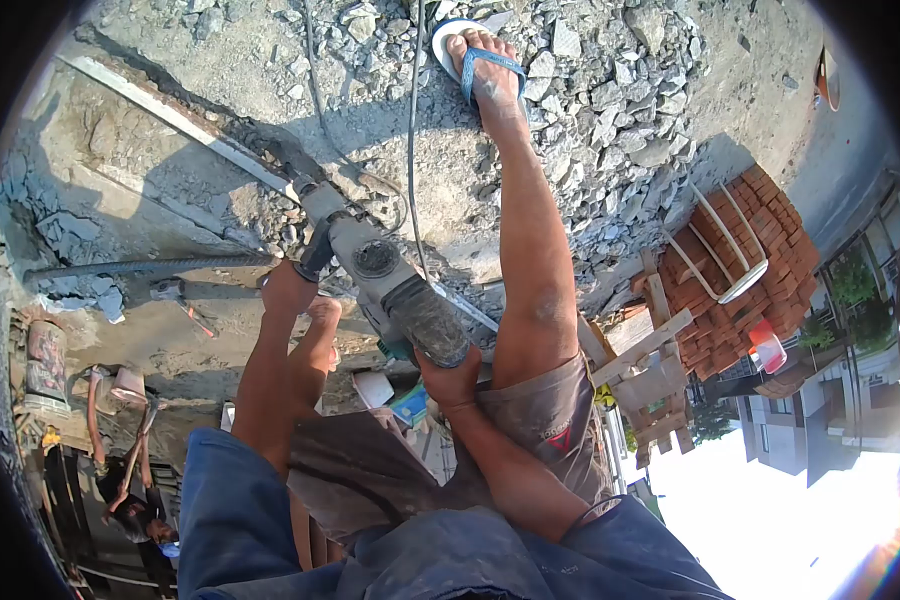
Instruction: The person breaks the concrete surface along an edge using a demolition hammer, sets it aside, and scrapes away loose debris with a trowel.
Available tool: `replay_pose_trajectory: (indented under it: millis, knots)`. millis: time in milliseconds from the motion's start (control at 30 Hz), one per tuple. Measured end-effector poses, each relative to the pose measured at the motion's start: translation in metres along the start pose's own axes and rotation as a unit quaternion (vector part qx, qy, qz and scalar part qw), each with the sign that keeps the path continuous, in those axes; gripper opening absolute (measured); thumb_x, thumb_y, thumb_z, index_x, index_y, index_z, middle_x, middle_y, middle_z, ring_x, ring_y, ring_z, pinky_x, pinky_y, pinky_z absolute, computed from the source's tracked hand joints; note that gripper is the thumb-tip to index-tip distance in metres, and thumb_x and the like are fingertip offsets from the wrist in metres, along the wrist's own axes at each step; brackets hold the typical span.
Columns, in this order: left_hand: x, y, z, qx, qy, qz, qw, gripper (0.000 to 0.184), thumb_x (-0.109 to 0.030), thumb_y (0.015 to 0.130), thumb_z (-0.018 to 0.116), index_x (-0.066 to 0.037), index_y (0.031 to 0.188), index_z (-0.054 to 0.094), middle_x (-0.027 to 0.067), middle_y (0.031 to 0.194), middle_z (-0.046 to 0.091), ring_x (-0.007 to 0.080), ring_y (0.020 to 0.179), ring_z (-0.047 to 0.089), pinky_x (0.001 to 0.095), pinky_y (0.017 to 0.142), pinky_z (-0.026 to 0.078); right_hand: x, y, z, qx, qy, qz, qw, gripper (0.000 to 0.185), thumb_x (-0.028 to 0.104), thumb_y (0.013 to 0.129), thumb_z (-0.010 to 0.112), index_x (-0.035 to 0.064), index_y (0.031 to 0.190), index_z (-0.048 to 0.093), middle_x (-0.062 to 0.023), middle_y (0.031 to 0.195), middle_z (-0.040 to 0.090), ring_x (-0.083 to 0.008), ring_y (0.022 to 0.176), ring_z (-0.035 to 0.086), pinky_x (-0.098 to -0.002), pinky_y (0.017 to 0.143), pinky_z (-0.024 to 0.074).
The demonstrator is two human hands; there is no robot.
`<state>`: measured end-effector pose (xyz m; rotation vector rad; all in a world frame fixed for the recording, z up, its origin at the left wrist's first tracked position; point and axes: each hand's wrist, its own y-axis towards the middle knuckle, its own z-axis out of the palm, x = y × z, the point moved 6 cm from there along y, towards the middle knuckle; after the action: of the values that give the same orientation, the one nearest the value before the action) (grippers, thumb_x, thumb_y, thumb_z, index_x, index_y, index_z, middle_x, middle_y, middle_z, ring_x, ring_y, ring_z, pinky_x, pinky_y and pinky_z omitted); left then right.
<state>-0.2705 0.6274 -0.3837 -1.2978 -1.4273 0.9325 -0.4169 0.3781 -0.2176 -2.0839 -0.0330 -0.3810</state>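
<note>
A dusty grey demolition hammer (380, 265) slants across the middle of the view, its front end pointing to the upper left, down at broken concrete. My left hand (288, 288) is closed around its side handle (317, 250). At the rear end my right hand (450, 378) wraps the tool's back grip, which is mostly hidden by the fingers and the body of the tool. A dark power cable (413, 130) runs over the ground beyond the hammer. The chisel tip is hard to make out among the rubble.
Broken concrete chunks (610, 130) lie around my sandalled foot (485, 70). A ribbed steel bar (150, 266) sticks out at left, below a long pale strip (170, 115). Stacked red bricks (760, 260) stand at right with a metal frame (720, 245) on them. Another person (135, 490) is at lower left.
</note>
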Motion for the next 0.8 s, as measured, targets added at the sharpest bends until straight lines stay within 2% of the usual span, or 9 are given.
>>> replay_pose_trajectory:
  millis: [33, 167, 233, 367, 433, 467, 533, 633, 800]
  knots:
    - [0.003, -0.002, 0.007, 0.0, -0.001, 0.001, 1.0, 0.034, -0.031, 0.07, 0.07, -0.004, 0.092, 0.069, 0.0195, 0.091, 0.07, 0.038, 0.089, 0.068, 0.0451, 0.079, 0.054, -0.005, -0.001, 0.0, 0.0, -0.008, -0.003, 1.0, 0.032, 0.013, 0.066, 0.078, 0.0003, 0.094, 0.068, -0.0189, 0.086, 0.07, -0.0345, 0.084, 0.07, -0.0398, 0.072, 0.0528]
    - [0.002, -0.002, 0.028, 0.015, -0.036, 0.012, 0.999, 0.03, -0.03, 0.072, 0.068, -0.007, 0.091, 0.071, 0.0177, 0.089, 0.07, 0.0369, 0.087, 0.068, 0.0451, 0.077, 0.054, -0.015, -0.001, -0.002, 0.003, -0.011, -0.033, 0.999, 0.033, 0.013, 0.066, 0.077, 0.0011, 0.096, 0.068, -0.0181, 0.085, 0.07, -0.0348, 0.084, 0.069, -0.0393, 0.072, 0.053]
    - [0.006, -0.003, 0.043, 0.013, -0.041, 0.008, 0.999, 0.028, -0.03, 0.073, 0.067, -0.008, 0.091, 0.071, 0.017, 0.089, 0.071, 0.0364, 0.086, 0.068, 0.0449, 0.076, 0.054, -0.027, 0.001, -0.003, 0.018, -0.083, -0.057, 0.995, 0.033, 0.011, 0.068, 0.076, 0.0012, 0.099, 0.067, -0.0166, 0.087, 0.07, -0.0323, 0.086, 0.07, -0.0377, 0.074, 0.053]
    - [0.001, -0.002, 0.059, 0.015, -0.047, 0.001, 0.999, 0.026, -0.028, 0.075, 0.064, -0.009, 0.091, 0.071, 0.0157, 0.089, 0.071, 0.0357, 0.087, 0.068, 0.0447, 0.075, 0.054, -0.043, 0.01, -0.005, 0.043, -0.081, -0.084, 0.992, 0.033, 0.012, 0.07, 0.077, 0.0012, 0.1, 0.067, -0.0143, 0.09, 0.071, -0.0288, 0.088, 0.07, -0.0367, 0.075, 0.0525]
    - [-0.007, -0.009, 0.047, 0.023, -0.044, -0.029, 0.998, 0.025, -0.027, 0.075, 0.063, -0.009, 0.09, 0.071, 0.0155, 0.089, 0.071, 0.0355, 0.087, 0.068, 0.0449, 0.074, 0.054, -0.045, 0.02, -0.011, 0.048, -0.058, 0.01, 0.997, 0.032, 0.013, 0.072, 0.078, 0.0009, 0.1, 0.067, -0.0121, 0.093, 0.071, -0.0244, 0.086, 0.07, -0.0356, 0.075, 0.0518]
    - [-0.012, -0.012, 0.035, 0.018, -0.031, -0.026, 0.999, 0.025, -0.027, 0.074, 0.064, -0.008, 0.09, 0.071, 0.016, 0.089, 0.071, 0.0356, 0.087, 0.068, 0.0448, 0.074, 0.054, -0.039, 0.022, -0.016, 0.053, -0.062, 0.011, 0.997, 0.032, 0.013, 0.072, 0.078, 0.0009, 0.1, 0.067, -0.0121, 0.093, 0.071, -0.0244, 0.086, 0.07, -0.0356, 0.075, 0.0518]
    - [-0.019, -0.02, 0.007, 0.004, -0.005, -0.026, 1.0, 0.029, -0.028, 0.072, 0.067, -0.005, 0.09, 0.071, 0.0175, 0.089, 0.07, 0.0362, 0.086, 0.068, 0.0445, 0.075, 0.054, -0.023, 0.029, -0.024, 0.082, 0.032, 0.082, 0.993, 0.016, 0.008, 0.075, 0.077, 0.0021, 0.085, 0.066, -0.0027, 0.075, 0.066, -0.0134, 0.062, 0.062, -0.0286, 0.058, 0.0473]
    - [-0.041, -0.043, -0.043, 0.0, -0.015, 0.012, 1.0, 0.032, -0.03, 0.071, 0.069, -0.003, 0.089, 0.07, 0.0185, 0.088, 0.07, 0.0369, 0.085, 0.068, 0.0441, 0.075, 0.054, 0.06, 0.028, -0.048, 0.108, 0.085, 0.074, 0.988, 0.012, 0.005, 0.076, 0.075, 0.0028, 0.08, 0.063, 0.0014, 0.068, 0.06, -0.0064, 0.056, 0.054, -0.024, 0.052, 0.0415]
    - [-0.077, -0.098, -0.119, -0.022, -0.05, -0.026, 0.998, 0.034, -0.031, 0.07, 0.071, -0.003, 0.089, 0.07, 0.0203, 0.088, 0.069, 0.0379, 0.086, 0.067, 0.0443, 0.076, 0.053, 0.149, 0.044, -0.1, 0.125, 0.094, -0.001, 0.988, 0.014, 0.0, 0.072, 0.072, 0.0013, 0.083, 0.062, -0.0007, 0.069, 0.06, -0.01, 0.06, 0.056, -0.0243, 0.055, 0.0433]
